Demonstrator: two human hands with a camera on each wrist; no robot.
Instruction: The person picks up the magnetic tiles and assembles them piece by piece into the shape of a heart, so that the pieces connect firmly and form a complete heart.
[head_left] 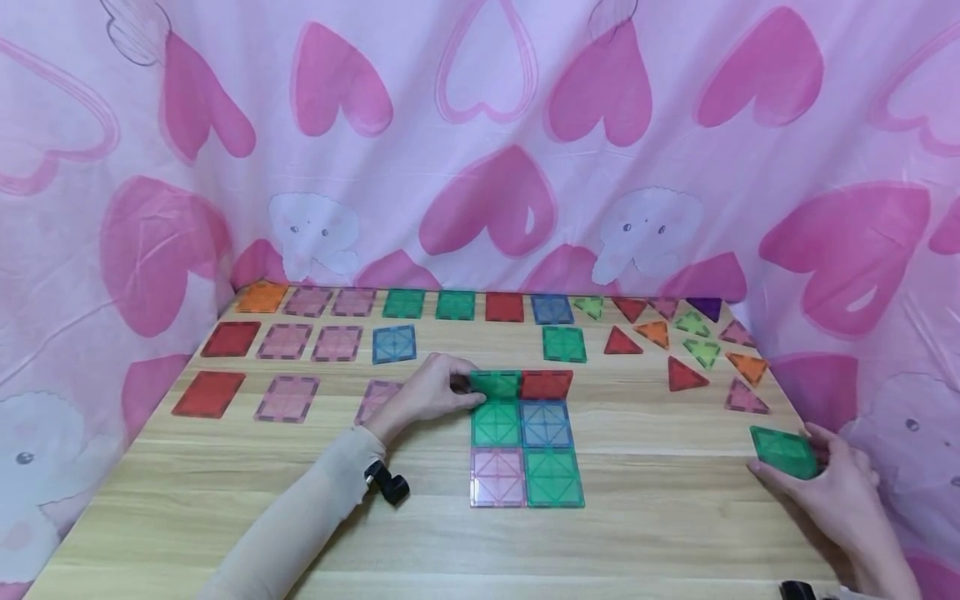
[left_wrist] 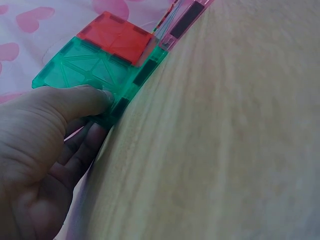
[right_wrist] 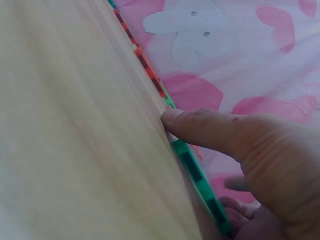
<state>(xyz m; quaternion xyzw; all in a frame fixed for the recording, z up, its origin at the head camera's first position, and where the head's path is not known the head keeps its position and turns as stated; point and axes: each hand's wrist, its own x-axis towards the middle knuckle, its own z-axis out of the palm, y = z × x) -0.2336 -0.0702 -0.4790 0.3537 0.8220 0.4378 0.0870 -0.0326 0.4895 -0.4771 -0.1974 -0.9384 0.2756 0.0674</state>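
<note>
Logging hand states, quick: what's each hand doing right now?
Left hand: pinching the upright green tile.
Right hand: holding another green tile between thumb and fingers.

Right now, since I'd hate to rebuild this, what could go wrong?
The upright green tile might tip if the left hand pinching it jerks. The upright red tile beside it has no hand on it, so it could follow. The green square in the right hand might nudge the nearby pink triangle.
</note>
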